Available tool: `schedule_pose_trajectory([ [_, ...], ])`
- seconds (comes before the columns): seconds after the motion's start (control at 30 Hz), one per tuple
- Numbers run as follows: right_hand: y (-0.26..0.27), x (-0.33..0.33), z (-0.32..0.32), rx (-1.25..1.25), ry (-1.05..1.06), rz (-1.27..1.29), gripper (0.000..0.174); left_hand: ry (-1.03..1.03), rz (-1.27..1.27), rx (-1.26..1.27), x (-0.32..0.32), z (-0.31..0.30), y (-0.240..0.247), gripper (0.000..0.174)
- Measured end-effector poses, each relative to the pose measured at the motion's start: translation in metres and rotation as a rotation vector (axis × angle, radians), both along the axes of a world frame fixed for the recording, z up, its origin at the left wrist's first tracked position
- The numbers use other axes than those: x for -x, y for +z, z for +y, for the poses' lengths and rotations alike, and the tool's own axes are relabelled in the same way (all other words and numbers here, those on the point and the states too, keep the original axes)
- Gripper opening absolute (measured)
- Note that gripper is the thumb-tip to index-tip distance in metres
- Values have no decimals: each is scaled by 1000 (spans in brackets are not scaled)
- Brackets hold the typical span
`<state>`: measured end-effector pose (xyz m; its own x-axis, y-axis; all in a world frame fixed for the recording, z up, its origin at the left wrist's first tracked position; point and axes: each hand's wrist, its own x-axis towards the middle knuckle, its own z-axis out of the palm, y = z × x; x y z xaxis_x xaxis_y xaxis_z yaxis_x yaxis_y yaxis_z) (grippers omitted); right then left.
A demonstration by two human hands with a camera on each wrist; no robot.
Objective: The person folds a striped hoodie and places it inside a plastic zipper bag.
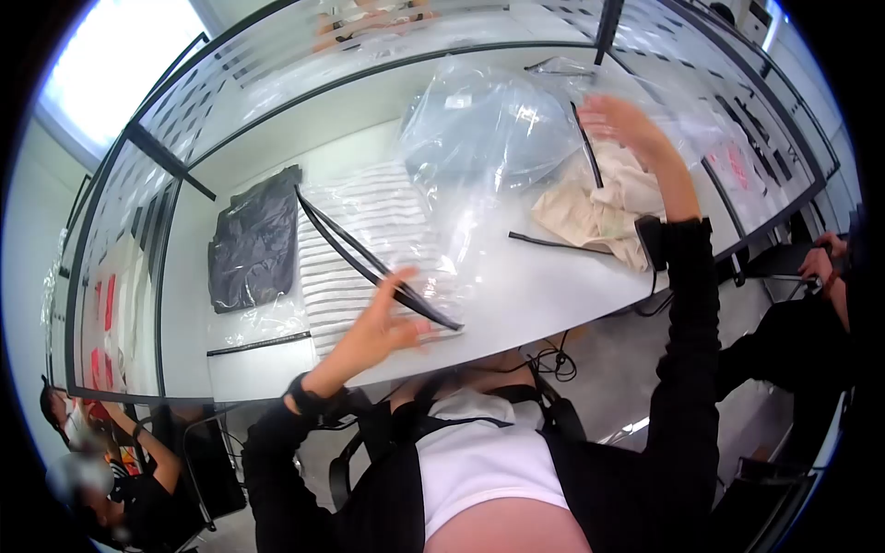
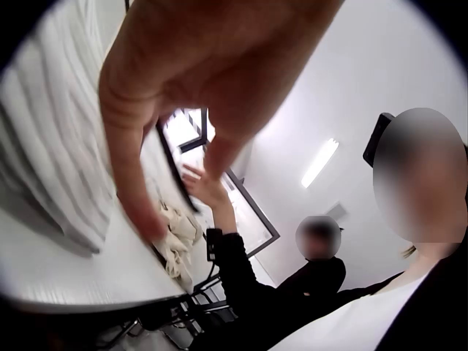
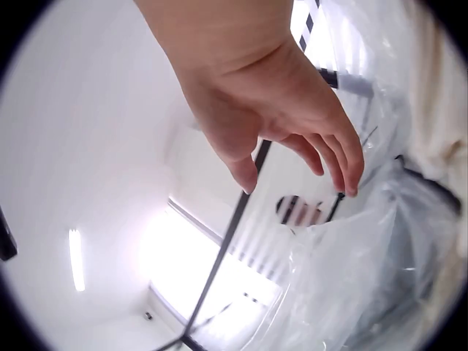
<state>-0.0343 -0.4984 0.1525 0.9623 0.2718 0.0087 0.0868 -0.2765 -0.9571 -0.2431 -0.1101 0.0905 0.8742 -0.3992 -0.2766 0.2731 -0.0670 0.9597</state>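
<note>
My left hand (image 1: pixel 373 327) hovers at the front edge of a striped white garment (image 1: pixel 355 221) in clear plastic, thumb and index finger spread apart. Long black strips (image 1: pixel 336 241) lie diagonally across that garment and pass by the fingertips. In the left wrist view nothing shows between thumb and fingers. My right hand (image 1: pixel 627 124) is raised over a crumpled beige cloth (image 1: pixel 567 207), fingers loosely extended and holding nothing. Beside it lies a large clear plastic bag (image 1: pixel 489 120) with something pale blue-grey in it. Another black strip (image 1: pixel 587 147) stands out near the right fingertips.
A dark folded garment (image 1: pixel 249 244) lies left on the white table (image 1: pixel 544 286). Black-framed panels (image 1: pixel 171 157) border the table at the back and sides. Bagged items with red marks (image 1: pixel 737 166) lie right. People sit on both sides; cables (image 1: pixel 553 359) hang below the front edge.
</note>
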Motion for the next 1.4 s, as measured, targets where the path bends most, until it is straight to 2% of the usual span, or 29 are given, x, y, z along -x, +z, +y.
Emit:
schedule_pose_trajectory([
  [0.1, -41, 0, -18, 115, 45, 225, 49, -443, -27, -446, -5, 6, 37, 41],
  [0.2, -52, 1, -4, 250, -126, 196, 51, 160, -608, -567, -28, 39, 32, 20],
  [0.23, -51, -3, -1, 252, -104, 200, 51, 425, -880, -623, -43, 47, 35, 16],
  [0.3, -50, -13, 3, 254, -59, 209, 51, 751, -1034, -757, -70, 51, 56, 18],
  [0.4, -53, -32, 8, 266, 15, 259, 43, 631, -571, -1045, -120, 80, 47, 30],
  [0.5, -69, -53, 5, 219, -20, 276, 33, 288, -176, -841, -124, 76, 51, 42],
  [0.53, -69, -55, 5, 216, -8, 272, 30, 296, -106, -683, -129, 79, 46, 40],
  [0.63, -71, -58, 0, 217, 7, 244, 21, 278, -212, -441, -127, 98, 29, 32],
  [0.77, -57, -83, -22, 305, -37, 80, 16, 477, -297, -127, -107, 108, 19, 28],
  [0.8, -56, -94, -27, 347, -38, 23, 15, 436, -331, -68, -100, 101, 19, 25],
  [0.83, -54, -104, -30, 388, -40, -40, 15, 447, -344, -86, -90, 85, 23, 25],
  [0.9, -53, -128, -33, 528, -214, -412, 15, 433, -357, -157, -80, 57, 18, 31],
  [0.97, -51, -119, -26, 720, -390, -695, 21, 375, -263, -49, -76, 36, 3, 41],
  [1.0, -39, -101, -14, 850, -472, -792, 25, 292, -202, -77, -73, 29, -1, 48],
  [1.03, -31, -83, -3, 989, -547, -884, 29, 266, -306, -217, -68, 25, -6, 49],
  [1.1, -30, -51, 11, 797, -235, -905, 34, 210, -528, -493, -57, 22, -15, 52],
  [1.13, -23, -18, 31, 741, -161, -855, 34, 225, -620, -586, -45, 25, -4, 59],
  [1.17, -17, 21, 53, 681, -87, -806, 34, 298, -803, -688, -39, 38, -10, 57],
  [1.23, -16, 80, 79, 749, 147, -947, 39, 456, -828, -801, -17, 61, -11, 57],
  [1.3, -30, 120, 96, 790, 262, -1015, 47, 576, -711, -864, 8, 82, -20, 56],
  [1.37, -44, 144, 113, 730, 422, -900, 53, 688, -493, -854, 28, 105, -36, 61],
  [1.4, -49, 148, 120, 751, 450, -927, 52, 703, -355, -793, 35, 113, -44, 62],
])
